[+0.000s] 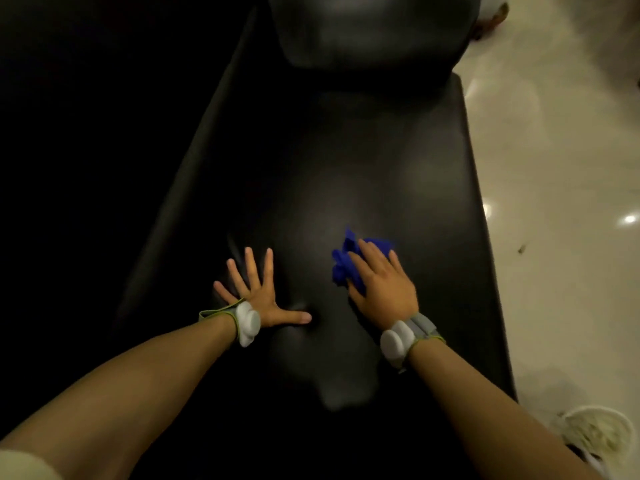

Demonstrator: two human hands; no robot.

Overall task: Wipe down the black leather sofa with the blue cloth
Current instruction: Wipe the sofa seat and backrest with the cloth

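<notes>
Pressed crumpled blue cloth (346, 261) onto smooth glossy black leather sofa (398, 161) seat mid-cushion with right hand (384, 285), fingers flat together, left hand (259, 292) splayed wide beside, denting leather.

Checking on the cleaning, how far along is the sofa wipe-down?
Underway. The right hand presses the blue cloth onto the sofa seat; the left hand braces flat beside it. No wiped patch shows on the dark leather, so the seat beyond and cushion may remain.
</notes>
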